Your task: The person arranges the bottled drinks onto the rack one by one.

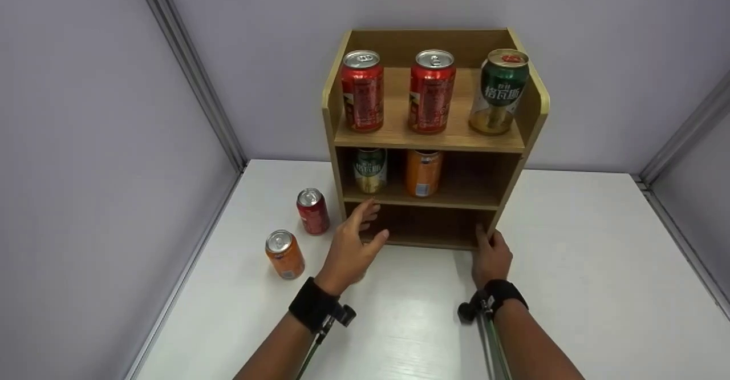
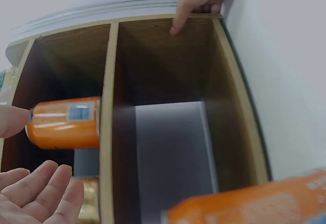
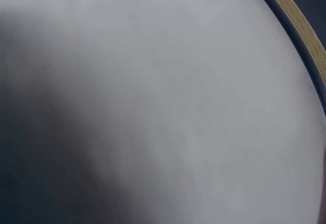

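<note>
A small wooden shelf unit [image 1: 430, 146] stands on the white table. My left hand [image 1: 349, 251] is in front of its lower left, fingers extended and thumb apart, holding nothing. In the left wrist view, the left palm [image 2: 35, 198] is beside an orange can [image 2: 63, 123] in the middle compartment, not gripping it. My right hand [image 1: 491, 259] grips the lower right side panel, thumb on the inner face and the other fingers outside. A green-and-gold can [image 1: 370, 170] stands left of the orange can [image 1: 424, 173] on the middle shelf. The right wrist view barely shows that hand.
Two red cans [image 1: 363, 91] [image 1: 432, 91] and a green-and-gold can [image 1: 499, 91] stand on the top shelf. Left of the unit, a red can [image 1: 313, 213] and an orange can [image 1: 286, 257] stand on the table [image 1: 593, 266]. Grey walls [image 1: 256, 66] enclose the back and sides.
</note>
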Demonstrator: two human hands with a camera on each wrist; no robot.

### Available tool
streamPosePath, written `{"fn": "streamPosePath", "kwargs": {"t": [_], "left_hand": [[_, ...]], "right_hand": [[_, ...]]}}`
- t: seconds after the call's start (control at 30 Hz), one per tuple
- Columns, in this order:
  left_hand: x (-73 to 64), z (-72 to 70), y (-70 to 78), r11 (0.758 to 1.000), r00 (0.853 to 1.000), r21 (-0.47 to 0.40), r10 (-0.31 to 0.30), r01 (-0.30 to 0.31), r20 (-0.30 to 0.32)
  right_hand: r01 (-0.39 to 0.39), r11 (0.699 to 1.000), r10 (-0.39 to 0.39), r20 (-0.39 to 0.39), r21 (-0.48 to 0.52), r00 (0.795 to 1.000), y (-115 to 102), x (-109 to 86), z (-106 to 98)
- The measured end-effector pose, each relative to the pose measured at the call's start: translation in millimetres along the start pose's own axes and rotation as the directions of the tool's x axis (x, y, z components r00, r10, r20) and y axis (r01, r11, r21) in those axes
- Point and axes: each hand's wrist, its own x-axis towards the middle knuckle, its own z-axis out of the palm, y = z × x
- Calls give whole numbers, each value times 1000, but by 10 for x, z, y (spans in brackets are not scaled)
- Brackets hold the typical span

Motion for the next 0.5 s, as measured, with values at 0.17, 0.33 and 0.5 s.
{"fn": "streamPosePath", "kwargs": {"t": [0.17,0.33,0.5], "left_hand": [[-103,-43,-162,1000,998,14,-12,13,-68],[-216,-78,-315,995,991,65,-71,78,-114],[-302,-85,-448,984,979,84,-147,160,-143]], "right_hand": [[1,1000,-1,0,26,1000,15,-1,12],[-12,999,12,9,52,1000,11,-13,7],[-19,999,18,17,44,1000,-7,-12,-14]]}}
